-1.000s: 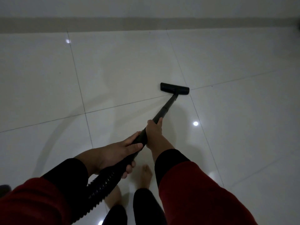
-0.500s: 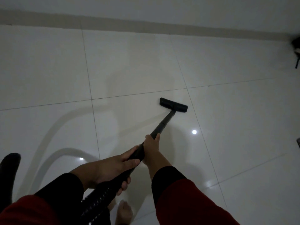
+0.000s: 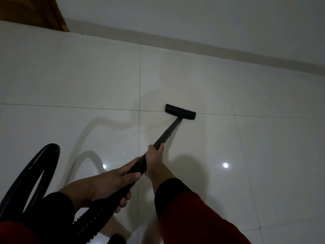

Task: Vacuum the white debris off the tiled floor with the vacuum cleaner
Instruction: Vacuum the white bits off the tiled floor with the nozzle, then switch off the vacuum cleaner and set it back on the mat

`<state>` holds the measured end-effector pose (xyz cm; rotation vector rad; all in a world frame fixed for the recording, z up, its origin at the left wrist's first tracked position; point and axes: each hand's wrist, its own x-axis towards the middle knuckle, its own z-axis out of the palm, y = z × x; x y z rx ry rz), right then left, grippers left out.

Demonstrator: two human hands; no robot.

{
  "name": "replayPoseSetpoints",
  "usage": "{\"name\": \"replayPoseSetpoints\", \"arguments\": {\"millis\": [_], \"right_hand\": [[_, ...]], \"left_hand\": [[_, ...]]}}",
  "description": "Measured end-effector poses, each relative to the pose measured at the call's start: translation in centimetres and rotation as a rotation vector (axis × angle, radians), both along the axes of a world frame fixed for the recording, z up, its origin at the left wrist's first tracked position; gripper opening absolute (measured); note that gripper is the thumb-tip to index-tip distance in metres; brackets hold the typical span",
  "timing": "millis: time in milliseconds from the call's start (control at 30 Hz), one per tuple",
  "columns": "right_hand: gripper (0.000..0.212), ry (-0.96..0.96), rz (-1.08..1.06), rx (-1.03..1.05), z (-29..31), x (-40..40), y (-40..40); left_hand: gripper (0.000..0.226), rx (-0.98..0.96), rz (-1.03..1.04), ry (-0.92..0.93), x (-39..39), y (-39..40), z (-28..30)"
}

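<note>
The slim black vacuum wand (image 3: 159, 143) is gripped by both hands, right hand (image 3: 154, 160) ahead of left hand (image 3: 112, 182). Its flat black floor nozzle (image 3: 180, 111) lies well beyond them on the glossy white tiled floor (image 3: 70, 81). The nozzle should be kept flat and drawn slowly; no debris can be made out.

No readable text, label, brand, number or sign anywhere in view.
</note>
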<state>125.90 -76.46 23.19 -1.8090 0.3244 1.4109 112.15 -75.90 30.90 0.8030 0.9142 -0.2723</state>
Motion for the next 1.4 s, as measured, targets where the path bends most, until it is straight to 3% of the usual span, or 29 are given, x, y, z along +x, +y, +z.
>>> {"name": "replayPoseSetpoints", "arguments": {"millis": [667, 800, 867, 933, 1000, 1067, 1233, 1300, 1400], "right_hand": [[0.067, 0.067, 0.529, 0.053, -2.0, -25.9, 12.1], [0.066, 0.114, 0.65, 0.065, -3.0, -29.9, 14.0], [0.064, 0.122, 0.828, 0.067, -2.9, -31.2, 15.3], [0.065, -0.082, 1.265, 0.1, -3.0, -32.0, 17.0], [0.063, -0.526, 1.793, 0.243, -3.9, -32.4, 18.9], [0.055, -0.739, 2.094, 0.558, -4.3, -33.4, 20.7], [0.055, -0.527, 2.567, 1.18, -6.2, -38.8, 23.2], [0.056, -0.42, 2.579, 1.345, -7.0, -41.5, 22.9], [0.061, -0.199, 2.505, 1.536, -8.4, -45.0, 21.7]], "left_hand": [[0.053, -0.016, 0.555, 0.049, -24.4, 5.4, 0.1], [0.063, -0.02, 0.66, 0.064, -28.0, 6.1, -1.0], [0.073, -0.006, 0.667, 0.062, -29.7, 6.7, -1.3], [0.081, 0.018, 0.661, 0.088, -31.8, 7.5, -1.6], [0.086, 0.05, 0.612, 0.14, -34.5, 8.3, -1.7], [0.093, 0.103, 0.524, 0.224, -37.3, 8.8, -1.8], [0.094, 0.228, 0.404, 0.475, -43.1, 7.7, -2.1], [0.095, 0.326, 0.293, 0.654, -45.0, 6.7, -2.1], [0.093, 0.495, 0.028, 1.094, -46.8, 4.4, -1.4]]}}
